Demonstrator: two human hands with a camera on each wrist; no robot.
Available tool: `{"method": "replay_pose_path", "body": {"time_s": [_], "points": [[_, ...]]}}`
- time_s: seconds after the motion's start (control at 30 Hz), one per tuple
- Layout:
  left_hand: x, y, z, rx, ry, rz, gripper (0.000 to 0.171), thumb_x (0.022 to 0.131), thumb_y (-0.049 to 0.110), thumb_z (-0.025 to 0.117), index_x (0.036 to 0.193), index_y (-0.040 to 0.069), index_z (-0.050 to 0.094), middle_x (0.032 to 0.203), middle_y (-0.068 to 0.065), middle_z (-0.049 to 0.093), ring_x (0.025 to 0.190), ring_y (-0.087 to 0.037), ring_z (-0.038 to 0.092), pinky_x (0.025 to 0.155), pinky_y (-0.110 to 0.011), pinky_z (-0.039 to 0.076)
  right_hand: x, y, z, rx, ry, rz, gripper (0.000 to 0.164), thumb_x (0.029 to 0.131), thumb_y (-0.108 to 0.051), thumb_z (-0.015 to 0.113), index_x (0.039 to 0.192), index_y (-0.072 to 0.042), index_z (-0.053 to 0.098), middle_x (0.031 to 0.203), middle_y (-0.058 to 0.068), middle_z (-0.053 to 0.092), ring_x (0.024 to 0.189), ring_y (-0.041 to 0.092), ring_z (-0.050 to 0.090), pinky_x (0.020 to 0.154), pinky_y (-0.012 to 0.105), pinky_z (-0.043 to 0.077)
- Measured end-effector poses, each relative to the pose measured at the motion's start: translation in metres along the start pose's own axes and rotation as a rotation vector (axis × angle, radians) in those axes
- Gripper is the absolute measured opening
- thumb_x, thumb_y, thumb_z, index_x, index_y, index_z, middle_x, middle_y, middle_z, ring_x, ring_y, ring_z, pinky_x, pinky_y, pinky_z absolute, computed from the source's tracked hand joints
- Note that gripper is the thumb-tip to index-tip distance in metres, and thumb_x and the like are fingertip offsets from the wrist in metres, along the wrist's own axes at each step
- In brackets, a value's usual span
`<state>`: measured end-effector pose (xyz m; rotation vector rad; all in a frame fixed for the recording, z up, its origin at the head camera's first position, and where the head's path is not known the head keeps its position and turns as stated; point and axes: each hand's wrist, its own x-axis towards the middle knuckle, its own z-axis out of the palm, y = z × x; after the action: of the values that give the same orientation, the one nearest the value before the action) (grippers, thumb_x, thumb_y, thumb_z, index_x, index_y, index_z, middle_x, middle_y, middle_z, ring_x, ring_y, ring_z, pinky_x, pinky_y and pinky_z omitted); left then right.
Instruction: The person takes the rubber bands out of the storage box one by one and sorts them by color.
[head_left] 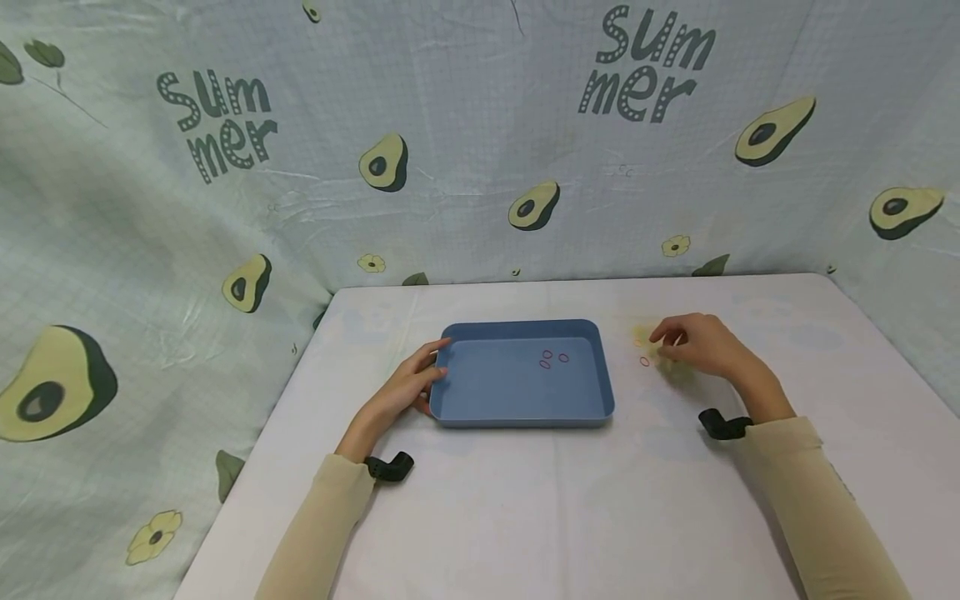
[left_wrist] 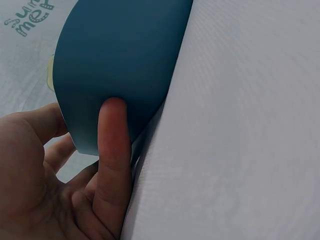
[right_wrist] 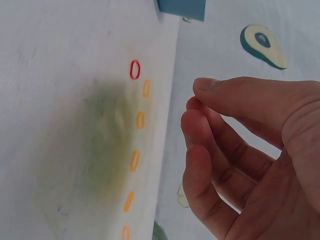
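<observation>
Left hand on tray; right hand beside a loose red ring.
Left of centre, the left hand grips the tray's left end, probably to prevent sliding. Right of centre, the right hand's fingers are curled near the thumb; whether they pinch anything cannot be determined. Orange rings lie in a rough row on the bench, within its reach. Three red rings lie inside the tray.

Curtained-off work nook, wider room hidden: avocado-print cloth hung behind and beside white-covered table.
</observation>
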<state>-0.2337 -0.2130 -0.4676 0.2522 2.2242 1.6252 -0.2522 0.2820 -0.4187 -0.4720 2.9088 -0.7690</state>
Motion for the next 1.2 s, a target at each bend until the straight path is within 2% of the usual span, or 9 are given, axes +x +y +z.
{"method": "replay_pose_path", "body": {"time_s": [0.27,0.4,0.63,1.0,1.2], "points": [[-0.001,-0.001,-0.001,-0.012,-0.009,0.007,0.058,0.108,0.026,0.052,0.162,0.035,0.032,0.172,-0.016,0.020,0.106,-0.031,0.069,0.058,-0.037,0.060,0.002,-0.021,0.000,0.023,0.015,-0.039,0.019,0.095,-0.013,0.073,0.112,-0.004,0.075,0.094,0.008,0.070,0.085,0.021,0.059,0.072,0.032,0.049],[-0.002,0.000,-0.001,-0.009,-0.008,0.007,0.058,0.108,0.025,0.052,0.162,0.035,0.032,0.172,-0.016,0.021,0.105,-0.031,0.070,0.058,-0.037,0.061,0.005,-0.032,0.003,0.034,0.023,-0.073,0.019,0.095,-0.013,0.072,0.112,-0.005,0.076,0.092,0.005,0.071,0.083,0.019,0.059,0.073,0.032,0.049],[-0.002,-0.001,-0.001,-0.008,-0.005,0.004,0.058,0.108,0.027,0.052,0.162,0.035,0.032,0.173,-0.016,0.017,0.098,-0.029,0.070,0.058,-0.036,0.060,0.021,-0.052,0.007,0.072,0.010,-0.117,0.020,0.095,-0.013,0.072,0.113,-0.004,0.076,0.089,0.004,0.070,0.078,0.017,0.060,0.070,0.032,0.049],[-0.002,0.000,0.000,-0.016,-0.002,-0.002,0.059,0.107,0.026,0.053,0.162,0.036,0.033,0.173,-0.016,0.017,0.105,-0.033,0.069,0.057,-0.037,0.060,0.051,-0.082,0.026,0.124,-0.004,-0.162,0.024,0.094,-0.012,0.072,0.115,-0.003,0.076,0.097,0.009,0.075,0.084,0.020,0.064,0.072,0.033,0.053],[-0.004,0.001,-0.002,-0.010,-0.008,0.005,0.059,0.108,0.026,0.052,0.162,0.034,0.032,0.173,-0.017,0.018,0.108,-0.033,0.068,0.058,-0.038,0.060,0.061,-0.089,0.036,0.111,-0.021,-0.144,0.023,0.093,-0.014,0.073,0.112,-0.002,0.078,0.097,0.009,0.076,0.084,0.020,0.065,0.071,0.032,0.053]]}}
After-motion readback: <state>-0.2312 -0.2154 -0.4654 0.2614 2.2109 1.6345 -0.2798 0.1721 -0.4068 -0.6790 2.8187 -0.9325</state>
